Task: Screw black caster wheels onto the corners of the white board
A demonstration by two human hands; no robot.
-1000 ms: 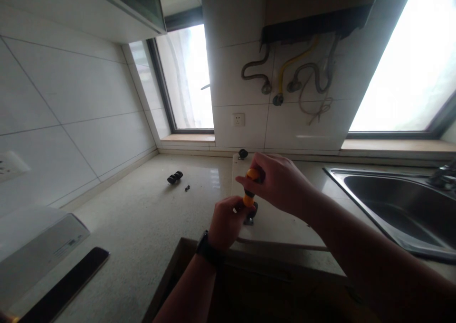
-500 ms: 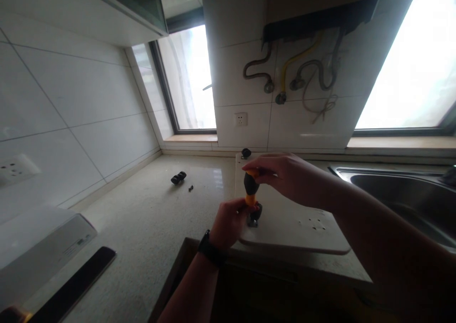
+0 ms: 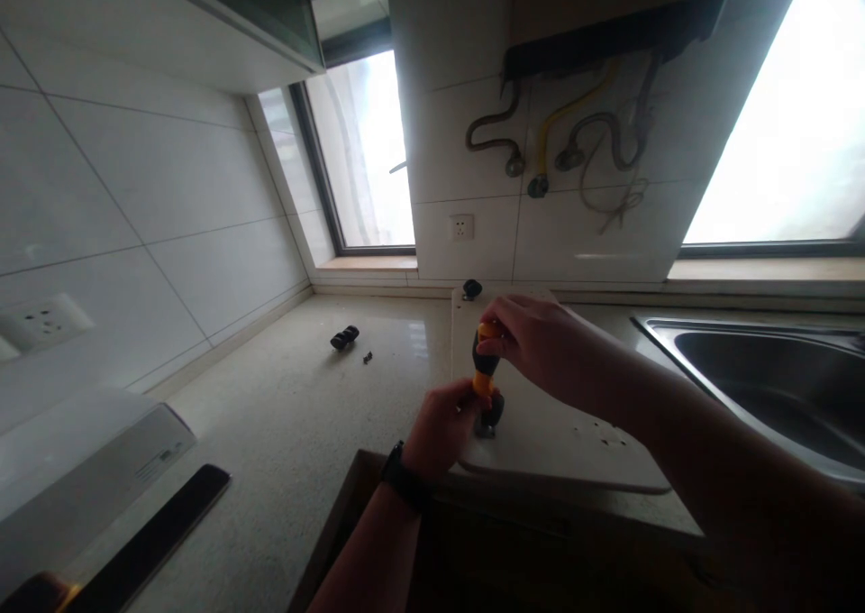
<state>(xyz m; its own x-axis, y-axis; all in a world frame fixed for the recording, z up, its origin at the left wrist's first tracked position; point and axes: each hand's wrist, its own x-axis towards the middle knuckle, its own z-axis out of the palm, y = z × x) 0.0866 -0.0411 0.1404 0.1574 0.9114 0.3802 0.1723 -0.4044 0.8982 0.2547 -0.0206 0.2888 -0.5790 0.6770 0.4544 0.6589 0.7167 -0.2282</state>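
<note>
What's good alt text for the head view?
A person's right hand grips the top of an orange-and-black screwdriver, the left hand its lower end, beside a black caster on a white board; steel sink at right.

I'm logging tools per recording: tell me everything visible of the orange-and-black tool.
The tool, apparently a screwdriver, has a thick handle: orange at both ends, black in the middle, seemingly plastic or rubber. It stands roughly upright over the near left corner of the white board, beside a black caster. The right hand grips its upper part; the left hand touches its lower end, and its tip cannot be made out.
</note>
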